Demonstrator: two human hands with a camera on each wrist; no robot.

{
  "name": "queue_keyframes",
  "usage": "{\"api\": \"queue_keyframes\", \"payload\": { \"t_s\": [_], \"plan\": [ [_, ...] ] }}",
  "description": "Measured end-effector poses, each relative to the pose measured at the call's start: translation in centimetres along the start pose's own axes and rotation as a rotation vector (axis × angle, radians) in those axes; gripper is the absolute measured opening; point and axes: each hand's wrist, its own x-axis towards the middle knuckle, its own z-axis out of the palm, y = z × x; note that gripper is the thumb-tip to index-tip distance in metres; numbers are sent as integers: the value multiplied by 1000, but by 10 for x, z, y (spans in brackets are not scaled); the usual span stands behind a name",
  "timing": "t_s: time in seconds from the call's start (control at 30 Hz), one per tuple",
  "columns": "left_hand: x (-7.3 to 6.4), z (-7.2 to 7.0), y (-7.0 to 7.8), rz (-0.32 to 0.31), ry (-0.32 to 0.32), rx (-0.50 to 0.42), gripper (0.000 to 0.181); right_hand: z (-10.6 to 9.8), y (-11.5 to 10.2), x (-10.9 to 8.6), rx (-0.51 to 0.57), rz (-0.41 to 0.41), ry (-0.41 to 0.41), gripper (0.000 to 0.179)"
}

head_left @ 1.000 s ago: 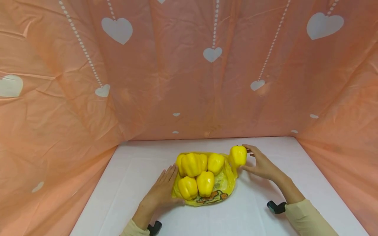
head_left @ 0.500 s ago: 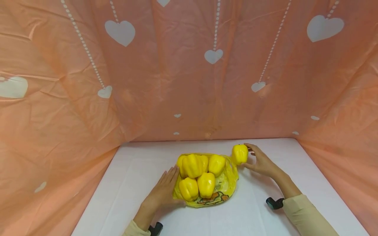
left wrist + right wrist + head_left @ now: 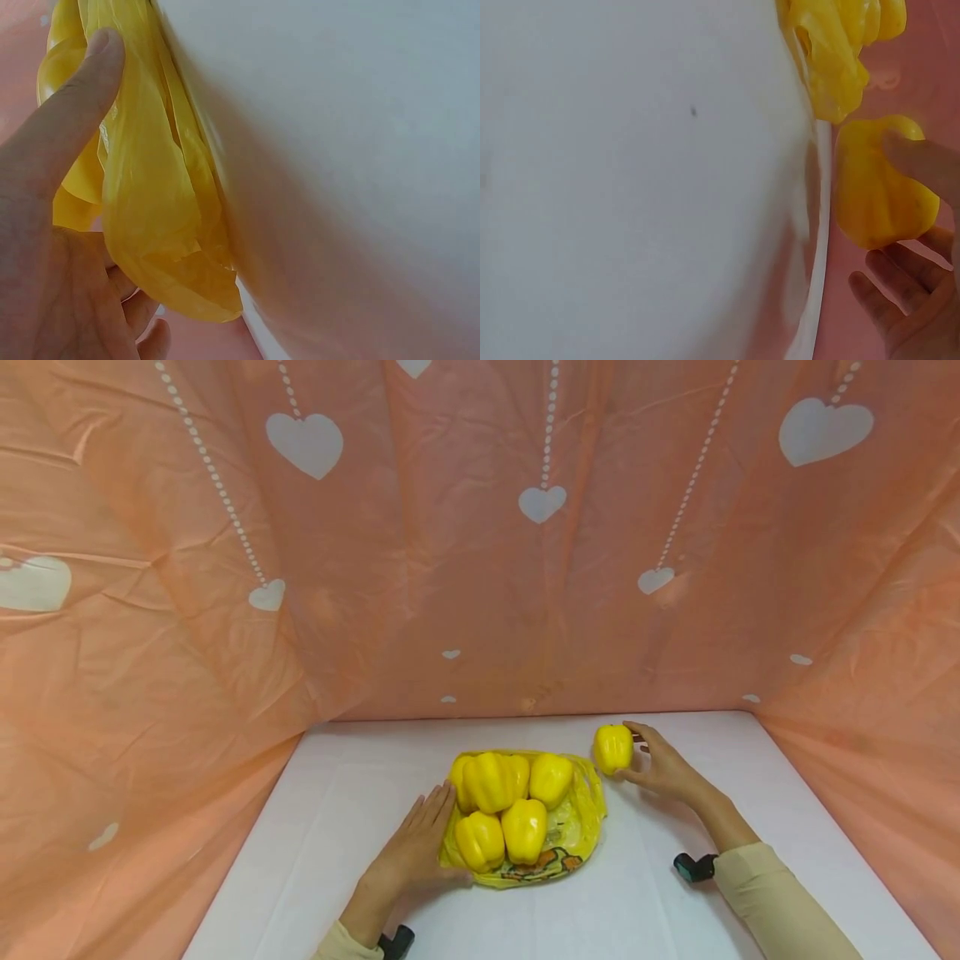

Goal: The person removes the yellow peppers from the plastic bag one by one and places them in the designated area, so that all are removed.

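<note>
My right hand point(image 3: 667, 770) holds a yellow bell pepper point(image 3: 613, 749) between thumb and fingers, just beyond the right edge of a yellow plastic bag point(image 3: 583, 827). The right wrist view shows the thumb on one side of this bell pepper point(image 3: 877, 187) and fingers below it. Several more yellow bell peppers point(image 3: 524, 832) sit grouped on the opened bag. At the bag's left side, my left hand point(image 3: 412, 843) lies with its fingers straight along the edge. Seen from the left wrist, its thumb point(image 3: 94, 86) touches the folded plastic bag point(image 3: 150, 187).
A white table point(image 3: 360, 760) carries everything. Peach curtains point(image 3: 480, 568) printed with white hearts surround it at the back and both sides. Small black devices point(image 3: 694, 867) are worn at both wrists, next to beige sleeves point(image 3: 780, 897).
My right hand has moved the bell pepper a little right and toward the back, off the bag's edge. The left hand and the other bell peppers stay in place.
</note>
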Motion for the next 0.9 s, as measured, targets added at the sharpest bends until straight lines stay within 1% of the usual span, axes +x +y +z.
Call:
{"api": "queue_keyframes", "payload": {
  "t_s": [0.3, 0.67, 0.83, 0.9],
  "plan": [
    [0, -1, 1, -20, -13, -9, 135, 1, 7, 5, -9, -2, -18, 93],
    [-1, -3, 4, -3, -4, -13, 135, 0, 8, 7, -1, 18, -34, 93],
    [0, -2, 3, -12, -7, -11, 134, -1, 9, 7, 17, 35, -45, 92],
    [0, -1, 3, -19, -12, -7, 135, -2, 9, 7, 19, 27, -46, 92]
  ]
}}
